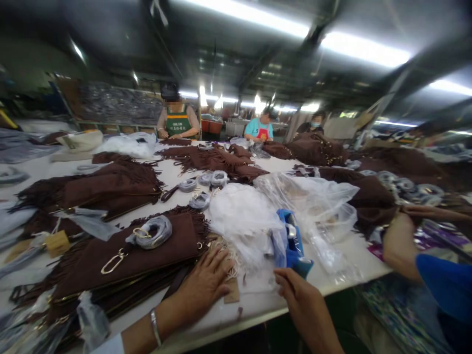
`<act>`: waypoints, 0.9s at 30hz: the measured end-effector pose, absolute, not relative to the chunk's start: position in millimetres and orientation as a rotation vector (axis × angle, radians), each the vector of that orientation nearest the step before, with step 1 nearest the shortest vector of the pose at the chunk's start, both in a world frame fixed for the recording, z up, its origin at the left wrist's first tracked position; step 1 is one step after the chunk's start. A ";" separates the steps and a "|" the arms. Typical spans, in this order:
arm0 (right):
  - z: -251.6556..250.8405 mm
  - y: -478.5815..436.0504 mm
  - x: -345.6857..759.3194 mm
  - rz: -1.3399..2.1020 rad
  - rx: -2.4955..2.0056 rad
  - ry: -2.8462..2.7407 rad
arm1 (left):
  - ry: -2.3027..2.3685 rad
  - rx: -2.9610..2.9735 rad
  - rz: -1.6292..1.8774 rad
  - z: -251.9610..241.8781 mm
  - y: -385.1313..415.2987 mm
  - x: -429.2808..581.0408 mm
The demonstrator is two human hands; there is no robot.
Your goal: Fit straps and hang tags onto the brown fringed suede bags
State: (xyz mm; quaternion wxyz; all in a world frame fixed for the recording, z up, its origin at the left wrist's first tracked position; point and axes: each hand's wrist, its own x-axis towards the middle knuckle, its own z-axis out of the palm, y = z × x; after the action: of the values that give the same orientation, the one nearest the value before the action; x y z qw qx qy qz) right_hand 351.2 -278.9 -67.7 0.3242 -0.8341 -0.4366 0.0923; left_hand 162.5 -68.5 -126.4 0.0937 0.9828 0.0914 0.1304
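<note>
My left hand [206, 280] lies flat with its fingers stretched out, on a bundle of white strings [230, 255] and a brown cardboard tag [232, 291]. Beside it is a stack of brown fringed bags [162, 246], topped by a wrapped coiled strap [153, 233] and a gold clasp [113, 261]. My right hand [300, 300] is closed in a pinch at the table's front edge; what its fingertips hold, if anything, I cannot make out. Just beyond them stands a blue tape dispenser [291, 236], next to a heap of thin white plastic bags [243, 209].
More brown fringed bags [110, 184] and wrapped coils [219, 178] cover the white table [254, 305]. Clear plastic bags [313, 196] lie right of the dispenser. A co-worker's arm [401, 246] reaches in at the right. Several people work across the table.
</note>
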 end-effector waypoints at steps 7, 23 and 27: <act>-89.7 -289.1 349.0 0.057 -2.299 -1.161 | 0.343 3.041 0.384 -112.6 -82.3 169.2; -100.5 -258.9 339.2 0.097 -2.239 -1.332 | 0.073 2.895 0.558 -97.1 -99.4 220.2; -95.0 -262.7 334.1 0.157 -2.237 -1.348 | -0.105 2.865 0.536 -121.4 -95.3 238.6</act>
State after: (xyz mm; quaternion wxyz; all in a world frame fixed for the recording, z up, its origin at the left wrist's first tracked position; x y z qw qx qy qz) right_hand 334.1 -262.7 -95.0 0.2596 -0.8256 -0.4976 0.0580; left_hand 238.6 -95.3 -121.4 0.1125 0.9761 -0.0359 0.1825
